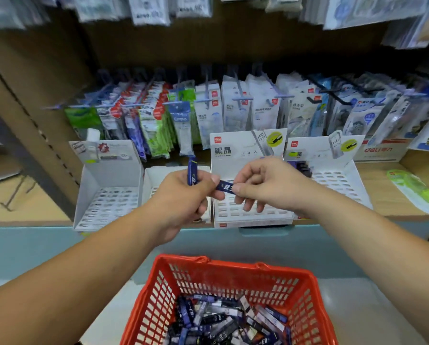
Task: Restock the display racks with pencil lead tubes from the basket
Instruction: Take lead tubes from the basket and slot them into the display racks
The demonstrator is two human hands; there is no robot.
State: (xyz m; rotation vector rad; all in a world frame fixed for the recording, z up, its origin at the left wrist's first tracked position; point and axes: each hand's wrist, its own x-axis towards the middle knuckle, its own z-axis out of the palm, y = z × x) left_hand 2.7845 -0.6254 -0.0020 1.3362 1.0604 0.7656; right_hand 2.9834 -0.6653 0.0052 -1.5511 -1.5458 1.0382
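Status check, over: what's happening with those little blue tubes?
Left hand grips one blue tube upright. Right hand pinches second tube. Both near white racks; red basket below, nothing blocking.

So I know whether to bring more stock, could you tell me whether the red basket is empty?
Not empty. A pile of lead tubes covers the bottom of the red basket, well below its rim.

Basket — near end off-frame
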